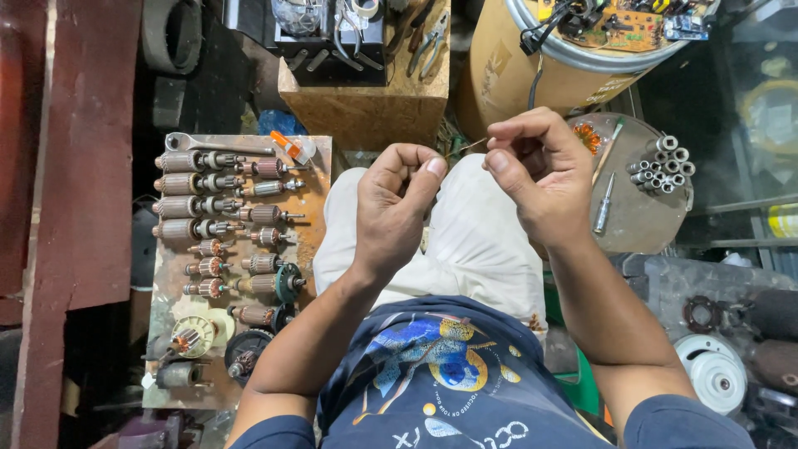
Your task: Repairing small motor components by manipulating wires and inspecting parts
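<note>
Both my hands are raised above my lap and pinch a thin copper wire (467, 148) that runs between them. My left hand (397, 199) is curled closed around its left end. My right hand (536, 170) grips the right end between thumb and forefinger. The wire is short and slightly bent. Below the hands are my light trousers (474, 241) and dark blue printed shirt (440, 374).
A board (318, 233) at left carries several motor armatures and a wrench (218, 146). A wooden block (374, 104) with pliers stands ahead. A cardboard drum (515, 75) holds circuit boards. A round metal plate (640, 224) at right bears a screwdriver and several sockets.
</note>
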